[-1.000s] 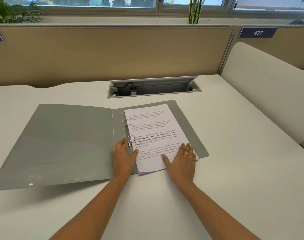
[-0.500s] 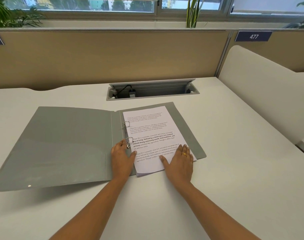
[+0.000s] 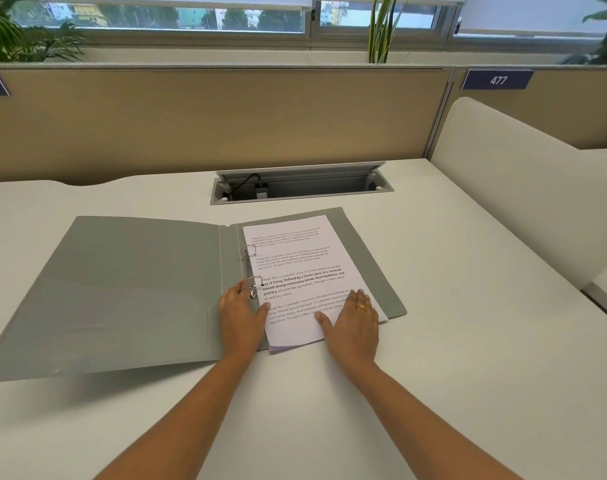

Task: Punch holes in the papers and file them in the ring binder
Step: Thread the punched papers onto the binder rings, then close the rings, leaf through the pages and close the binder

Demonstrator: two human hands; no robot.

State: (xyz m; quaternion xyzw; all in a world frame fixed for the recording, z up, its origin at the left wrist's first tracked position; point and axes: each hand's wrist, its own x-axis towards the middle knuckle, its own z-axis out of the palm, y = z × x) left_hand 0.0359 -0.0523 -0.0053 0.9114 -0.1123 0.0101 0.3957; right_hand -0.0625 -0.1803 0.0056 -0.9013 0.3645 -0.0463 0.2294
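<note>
The grey ring binder [image 3: 139, 292] lies wide open on the white worktop [image 3: 468, 341]. The papers [image 3: 302, 265] sit in a stack on the binder's right half. Their left edge is at the metal rings [image 3: 248, 251] in the middle of the binder. The left hand [image 3: 241, 317] lies flat by the nearer one, fingers straight, thumb touching the papers' edge. The right hand [image 3: 352, 327] rests flat on the near part of the papers, fingers straight, gripping nothing. Behind the binder, an open cable box [image 3: 295, 185] sits in the worktop.
</note>
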